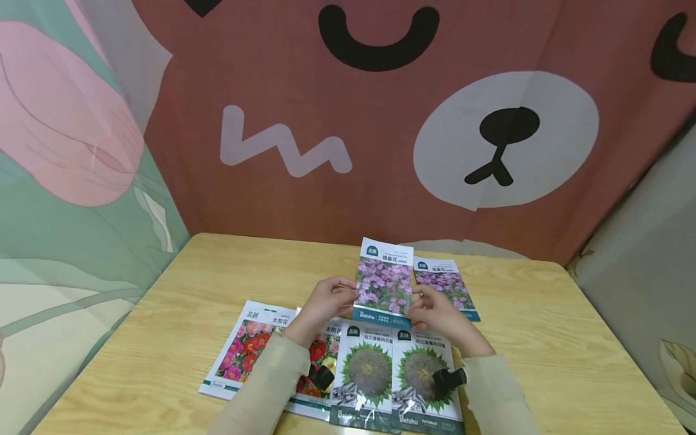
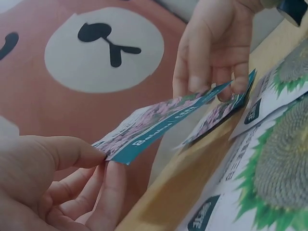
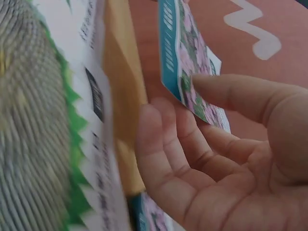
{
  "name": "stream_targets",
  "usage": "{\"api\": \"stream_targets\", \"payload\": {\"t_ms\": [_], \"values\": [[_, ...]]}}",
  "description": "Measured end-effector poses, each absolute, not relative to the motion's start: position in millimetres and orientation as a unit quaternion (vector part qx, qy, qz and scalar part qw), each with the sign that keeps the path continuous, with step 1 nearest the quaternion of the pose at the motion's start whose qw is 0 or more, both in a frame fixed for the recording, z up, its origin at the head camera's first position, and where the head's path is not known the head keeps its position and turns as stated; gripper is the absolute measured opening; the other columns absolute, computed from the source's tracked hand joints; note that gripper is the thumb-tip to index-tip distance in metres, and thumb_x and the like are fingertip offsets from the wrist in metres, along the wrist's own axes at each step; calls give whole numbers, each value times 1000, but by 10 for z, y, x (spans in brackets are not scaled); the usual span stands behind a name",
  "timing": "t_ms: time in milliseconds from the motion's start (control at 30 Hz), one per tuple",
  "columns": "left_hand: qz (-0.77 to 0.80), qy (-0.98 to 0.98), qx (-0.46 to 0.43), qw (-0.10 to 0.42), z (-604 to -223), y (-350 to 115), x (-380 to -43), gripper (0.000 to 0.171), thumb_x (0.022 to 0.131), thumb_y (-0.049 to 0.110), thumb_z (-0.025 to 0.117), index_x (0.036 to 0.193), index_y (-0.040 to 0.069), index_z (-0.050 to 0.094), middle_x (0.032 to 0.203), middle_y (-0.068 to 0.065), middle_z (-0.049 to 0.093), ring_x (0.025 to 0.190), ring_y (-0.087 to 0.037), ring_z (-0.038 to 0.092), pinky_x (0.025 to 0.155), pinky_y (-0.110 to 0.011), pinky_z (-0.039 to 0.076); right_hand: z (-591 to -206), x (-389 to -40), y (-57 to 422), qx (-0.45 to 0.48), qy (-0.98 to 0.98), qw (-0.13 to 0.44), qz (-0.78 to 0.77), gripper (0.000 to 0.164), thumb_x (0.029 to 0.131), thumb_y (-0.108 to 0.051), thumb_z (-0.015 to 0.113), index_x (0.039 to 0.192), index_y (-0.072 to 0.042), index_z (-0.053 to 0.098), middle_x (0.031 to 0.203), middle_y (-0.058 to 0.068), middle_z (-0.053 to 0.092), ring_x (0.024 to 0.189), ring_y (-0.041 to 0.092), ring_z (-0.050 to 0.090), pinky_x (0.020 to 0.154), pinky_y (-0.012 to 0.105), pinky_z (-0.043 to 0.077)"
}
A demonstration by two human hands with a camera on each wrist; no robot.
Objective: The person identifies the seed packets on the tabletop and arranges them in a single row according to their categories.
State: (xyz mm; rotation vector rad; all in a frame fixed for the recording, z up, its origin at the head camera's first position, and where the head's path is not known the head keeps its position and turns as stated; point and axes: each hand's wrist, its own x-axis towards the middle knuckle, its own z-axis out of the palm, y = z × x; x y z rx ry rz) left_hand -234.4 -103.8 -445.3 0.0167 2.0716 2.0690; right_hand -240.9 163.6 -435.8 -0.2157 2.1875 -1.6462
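Between both hands is a seed packet [image 1: 383,283] with pink-purple flowers and a teal bottom band, raised above the table. My left hand [image 1: 323,307] pinches its left edge, thumb [image 2: 79,153] on top and fingers beneath. The right hand [image 3: 231,159] holds the opposite edge, thumb on the printed face and fingers behind. A matching purple-flower packet [image 1: 447,289] lies on the table just beyond the right hand. Nearer the body lie two sunflower seed packets [image 1: 363,377], side by side. Left of them are two red-and-pink flower packets [image 1: 247,347], partly covered by the left forearm.
The packets lie on a light wooden table [image 1: 179,314]. Behind it hangs a brown cloth [image 1: 380,193] printed with a bear face. A green floral cloth [image 1: 70,241] hangs at the left. Each wrist carries a small black camera [image 1: 450,379].
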Motion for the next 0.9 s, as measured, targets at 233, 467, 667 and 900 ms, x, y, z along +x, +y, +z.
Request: {"api": "stream_targets", "payload": {"t_ms": [233,467,667,900], "values": [[678,720,66,132,-4342,-876,-2227,23,98,11,64,117,-2,63,98,-9,61,87,-18,67,80,-38,62,-4160,-2292,1932,-96,763,177,-615,49,104,-14,56,142,6,32,105,13,59,88,21,63,80,41,61],[679,708,99,169,-4244,-623,-2003,21,98,13,67,115,2,64,101,-10,61,90,-20,66,77,-36,62,-4008,-2194,2324,-80,772,116,-620,42,106,-19,55,136,5,37,104,6,62,88,16,64,80,39,62],[702,683,109,171,-4227,-409,-1872,16,97,8,66,112,0,64,98,-9,61,86,-19,65,75,-36,62,-3903,-2164,2621,-93,780,86,-612,32,106,-21,56,128,2,51,100,3,67,89,18,67,79,37,62],[728,652,113,178,-4255,-200,-1731,16,99,7,64,113,3,58,99,-8,62,82,-17,66,76,-44,62,-3827,-2121,2839,-108,783,90,-606,24,105,-17,57,120,2,55,100,4,66,90,17,66,80,34,62]]}}
